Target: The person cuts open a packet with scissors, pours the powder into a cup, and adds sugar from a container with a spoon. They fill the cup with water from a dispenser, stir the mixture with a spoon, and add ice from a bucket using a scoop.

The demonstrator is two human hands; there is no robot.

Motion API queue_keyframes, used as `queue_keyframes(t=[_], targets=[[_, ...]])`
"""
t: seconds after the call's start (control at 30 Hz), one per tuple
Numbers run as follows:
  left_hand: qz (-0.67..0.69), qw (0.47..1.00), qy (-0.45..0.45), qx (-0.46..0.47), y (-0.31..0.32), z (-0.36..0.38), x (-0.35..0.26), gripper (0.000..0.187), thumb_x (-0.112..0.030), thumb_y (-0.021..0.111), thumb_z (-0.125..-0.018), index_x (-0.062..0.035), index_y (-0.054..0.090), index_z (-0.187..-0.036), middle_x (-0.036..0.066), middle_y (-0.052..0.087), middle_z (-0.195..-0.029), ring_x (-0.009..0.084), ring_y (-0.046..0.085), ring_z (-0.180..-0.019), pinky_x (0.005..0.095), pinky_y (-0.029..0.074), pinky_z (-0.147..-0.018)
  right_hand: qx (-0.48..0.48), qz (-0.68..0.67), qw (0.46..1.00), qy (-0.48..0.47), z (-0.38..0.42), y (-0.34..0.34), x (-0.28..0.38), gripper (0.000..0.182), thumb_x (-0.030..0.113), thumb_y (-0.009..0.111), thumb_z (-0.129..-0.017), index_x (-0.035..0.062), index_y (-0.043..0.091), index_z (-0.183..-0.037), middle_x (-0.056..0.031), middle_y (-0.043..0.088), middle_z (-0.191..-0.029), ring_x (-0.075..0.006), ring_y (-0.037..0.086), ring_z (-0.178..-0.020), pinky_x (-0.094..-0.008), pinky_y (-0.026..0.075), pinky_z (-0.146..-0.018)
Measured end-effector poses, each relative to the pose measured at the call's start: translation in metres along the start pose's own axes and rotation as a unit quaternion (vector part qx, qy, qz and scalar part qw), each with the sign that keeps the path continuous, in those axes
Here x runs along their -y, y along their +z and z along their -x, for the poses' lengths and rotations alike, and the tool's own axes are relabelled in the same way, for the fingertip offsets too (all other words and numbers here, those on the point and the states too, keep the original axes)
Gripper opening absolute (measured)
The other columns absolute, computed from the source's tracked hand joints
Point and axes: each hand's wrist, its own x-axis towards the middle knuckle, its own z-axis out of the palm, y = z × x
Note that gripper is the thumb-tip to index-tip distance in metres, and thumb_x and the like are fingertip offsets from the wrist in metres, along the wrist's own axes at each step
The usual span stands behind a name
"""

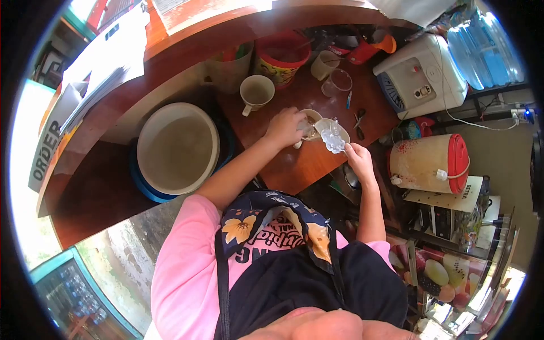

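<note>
My left hand (286, 128) is closed at the near side of a pale mug (310, 117), its fingers at the rim. Something clear shows inside this mug beside my fingertips. In my right hand (361, 161) is the handle of a scoop (344, 148), which is heaped with clear ice (333, 140). The ice lies close beside the mug. A second pale cup (323, 124) shows behind the ice, partly hidden by it.
A white mug (257, 90), a patterned red bucket (281, 62), a clear cup (337, 83) and scissors (358, 118) stand or lie on the brown table (300, 170). A large white tub (147, 136) is at left. A water dispenser (416, 73) and a red-lidded cooler jug (425, 164) are at right.
</note>
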Motion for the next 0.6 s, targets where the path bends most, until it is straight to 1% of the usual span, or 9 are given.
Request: queue_keyframes(t=[0.07, 0.17, 0.23, 0.27, 0.33, 0.4, 0.47, 0.5, 0.6], targets=[[-0.024, 0.999, 0.02, 0.03, -0.008, 0.0, -0.006, 0.028, -0.019, 0.066, -0.066, -0.0092, 0.063, -0.092, 0.011, 0.057, -0.088, 0.0323, 0.056, -0.088, 0.0427, 0.047, -0.077, 0.008, 0.031, 0.999, 0.008, 0.007, 0.0, 0.0, 0.041, 0.035, 0.053, -0.086, -0.003, 0.057, -0.074, -0.0163, 0.052, -0.06, -0.0233, 0.051, -0.056, -0.0365, 0.04, -0.057], [-0.003, 0.998, 0.052, 0.029, -0.016, -0.007, -0.015, 0.026, -0.017, 0.066, -0.064, -0.0086, 0.062, -0.088, 0.01, 0.057, -0.086, 0.0315, 0.056, -0.086, 0.0431, 0.047, -0.073, 0.021, 0.064, 0.998, -0.004, -0.005, -0.004, -0.003, 0.04, 0.035, 0.052, -0.086, -0.0023, 0.058, -0.075, -0.0177, 0.055, -0.063, -0.0284, 0.054, -0.061, -0.0383, 0.042, -0.059], [-0.022, 0.997, 0.065, 0.024, -0.024, -0.009, -0.023, 0.025, -0.017, 0.065, -0.063, -0.0084, 0.062, -0.087, 0.01, 0.057, -0.084, 0.031, 0.057, -0.084, 0.0427, 0.048, -0.071, 0.022, 0.076, 0.996, -0.026, -0.017, -0.007, -0.003, 0.039, 0.035, 0.051, -0.086, -0.0019, 0.059, -0.076, -0.0186, 0.057, -0.066, -0.0316, 0.057, -0.065, -0.0395, 0.043, -0.061], [-0.033, 0.997, 0.072, 0.021, -0.028, -0.01, -0.027, 0.025, -0.016, 0.065, -0.063, -0.0083, 0.062, -0.086, 0.01, 0.057, -0.083, 0.0308, 0.057, -0.083, 0.0425, 0.048, -0.07, 0.019, 0.086, 0.995, -0.039, -0.023, -0.01, -0.003, 0.039, 0.036, 0.051, -0.086, -0.0014, 0.06, -0.077, -0.019, 0.058, -0.068, -0.0321, 0.059, -0.068, -0.0401, 0.043, -0.063], [-0.022, 0.997, 0.078, 0.017, -0.043, -0.009, -0.041, 0.025, -0.015, 0.065, -0.062, -0.0072, 0.062, -0.086, 0.01, 0.057, -0.081, 0.0311, 0.057, -0.082, 0.0413, 0.048, -0.069, 0.036, 0.114, 0.992, -0.027, -0.022, -0.018, 0.017, 0.04, 0.036, 0.05, -0.087, -0.0012, 0.06, -0.079, -0.019, 0.059, -0.07, -0.0319, 0.06, -0.071, -0.0403, 0.044, -0.064], [-0.005, 0.997, 0.071, 0.018, -0.05, -0.016, -0.047, 0.026, -0.013, 0.064, -0.062, -0.0056, 0.063, -0.086, 0.011, 0.058, -0.08, 0.0311, 0.058, -0.08, 0.0396, 0.048, -0.069, 0.067, 0.113, 0.991, -0.026, -0.033, -0.023, 0.016, 0.039, 0.035, 0.05, -0.087, -0.0013, 0.06, -0.08, -0.0183, 0.06, -0.072, -0.0305, 0.059, -0.07, -0.0394, 0.044, -0.065], [0.022, 0.998, 0.054, 0.023, -0.058, -0.024, -0.044, 0.027, -0.012, 0.062, -0.061, -0.0038, 0.064, -0.087, 0.011, 0.06, -0.081, 0.0307, 0.059, -0.078, 0.0376, 0.048, -0.069, 0.105, 0.097, 0.989, -0.035, -0.045, -0.021, 0.004, 0.038, 0.035, 0.05, -0.087, -0.0013, 0.061, -0.081, -0.018, 0.06, -0.072, -0.0299, 0.059, -0.069, -0.039, 0.044, -0.065], [0.044, 0.998, 0.049, 0.021, -0.06, -0.027, -0.04, 0.028, -0.011, 0.062, -0.061, -0.0034, 0.064, -0.088, 0.012, 0.06, -0.082, 0.0295, 0.06, -0.078, 0.0364, 0.048, -0.069, 0.097, 0.059, 0.993, -0.033, -0.046, -0.017, -0.001, 0.038, 0.035, 0.05, -0.086, -0.002, 0.06, -0.082, -0.0169, 0.06, -0.072, -0.0288, 0.057, -0.067, -0.0388, 0.044, -0.065], [0.098, 0.995, 0.026, 0.022, -0.07, -0.021, -0.032, 0.031, -0.011, 0.062, -0.061, -0.0026, 0.065, -0.091, 0.012, 0.062, -0.084, 0.0258, 0.061, -0.076, 0.0333, 0.049, -0.069, 0.113, 0.112, 0.987, -0.033, -0.045, -0.012, 0.006, 0.039, 0.035, 0.052, -0.085, -0.0021, 0.062, -0.083, -0.0173, 0.063, -0.075, -0.0314, 0.06, -0.072, -0.0401, 0.046, -0.068]])
